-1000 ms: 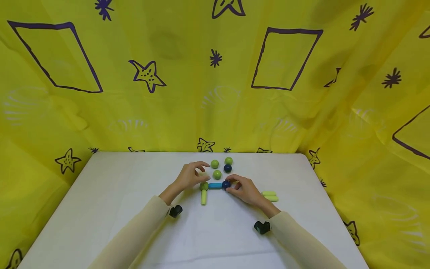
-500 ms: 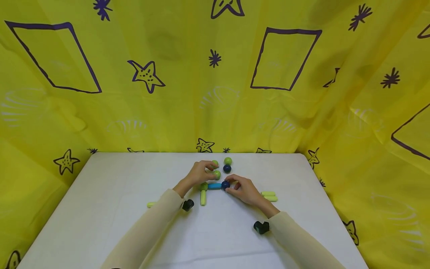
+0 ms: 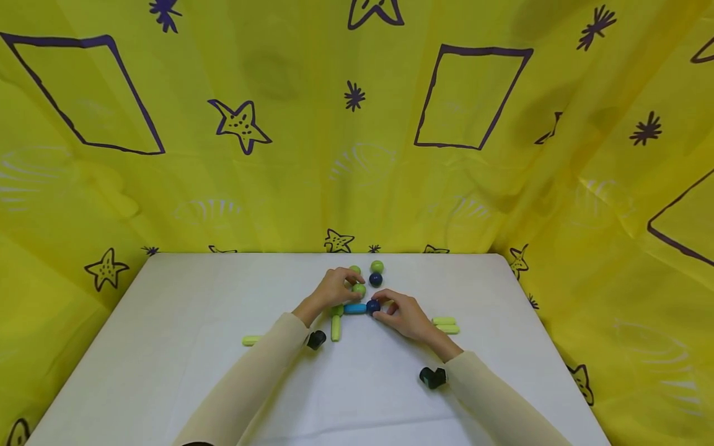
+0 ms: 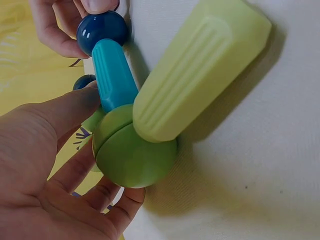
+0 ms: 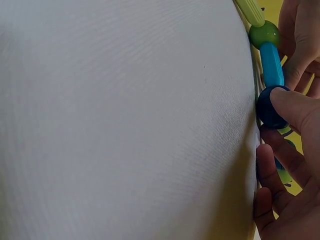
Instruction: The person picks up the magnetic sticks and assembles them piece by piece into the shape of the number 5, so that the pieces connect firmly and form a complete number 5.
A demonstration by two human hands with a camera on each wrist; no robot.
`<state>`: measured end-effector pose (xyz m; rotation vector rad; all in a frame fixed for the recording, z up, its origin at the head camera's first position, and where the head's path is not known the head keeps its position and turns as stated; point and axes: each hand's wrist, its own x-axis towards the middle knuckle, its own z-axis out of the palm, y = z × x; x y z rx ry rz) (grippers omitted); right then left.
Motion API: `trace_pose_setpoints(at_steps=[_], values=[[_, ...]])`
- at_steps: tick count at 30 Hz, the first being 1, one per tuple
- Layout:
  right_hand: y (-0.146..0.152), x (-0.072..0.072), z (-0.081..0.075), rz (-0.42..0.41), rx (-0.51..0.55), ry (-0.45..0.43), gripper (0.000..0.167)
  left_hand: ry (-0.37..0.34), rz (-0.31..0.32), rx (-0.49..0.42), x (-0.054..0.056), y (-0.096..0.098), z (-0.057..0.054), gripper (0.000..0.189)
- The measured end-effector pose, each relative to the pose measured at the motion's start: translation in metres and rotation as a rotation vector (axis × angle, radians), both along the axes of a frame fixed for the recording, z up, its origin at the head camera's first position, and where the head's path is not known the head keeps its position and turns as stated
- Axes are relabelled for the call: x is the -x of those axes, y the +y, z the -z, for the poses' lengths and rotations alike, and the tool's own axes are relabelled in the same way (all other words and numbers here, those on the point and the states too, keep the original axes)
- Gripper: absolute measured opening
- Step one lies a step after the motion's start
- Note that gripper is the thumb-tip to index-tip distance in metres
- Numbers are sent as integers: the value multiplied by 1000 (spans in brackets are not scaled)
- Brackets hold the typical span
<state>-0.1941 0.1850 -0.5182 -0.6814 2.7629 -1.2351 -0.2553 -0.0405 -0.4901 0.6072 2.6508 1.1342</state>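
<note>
In the head view my right hand [image 3: 406, 316] pinches a dark blue ball [image 3: 373, 306] between thumb and fingers. From that ball a light blue rod [image 3: 354, 308] runs left to a green ball [image 4: 135, 155], which also bears a pale green rod [image 3: 336, 328] pointing toward me. My left hand [image 3: 333, 290] reaches over this joined piece, its thumb and forefinger round a loose green ball [image 3: 359, 289] just behind the light blue rod. In the left wrist view that loose ball is mostly hidden by the thumb and the joined piece.
Behind the left fingers is another green ball [image 3: 354, 270], partly covered. A loose dark blue ball [image 3: 376, 280] and a further green ball [image 3: 377, 266] sit right of it. Two pale green rods [image 3: 446, 325] lie right; one more rod [image 3: 251, 340] shows beside the left sleeve.
My left hand has moved right and forward from above the joined piece to the loose green ball, and its fingers have closed round it. The right hand keeps its hold on the dark blue ball.
</note>
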Motion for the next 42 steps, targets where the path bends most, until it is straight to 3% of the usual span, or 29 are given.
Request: trace_pose_setpoints(at_steps=[5, 15, 26, 32, 42], values=[[0, 0, -2, 0, 8, 5, 30, 36, -1, 17, -1, 2, -3, 25], [-1, 0, -2, -4, -1, 3, 30, 10, -14, -9, 0, 0, -1, 26], [-3, 4, -1, 24, -13, 12, 30, 103, 7, -116, 0, -15, -3, 29], [-6, 7, -3, 77, -21, 1, 31, 100, -32, -132, -6, -29, -8, 30], [-12, 10, -7, 185, -29, -32, 32, 181, -47, -141, -21, -49, -12, 30]])
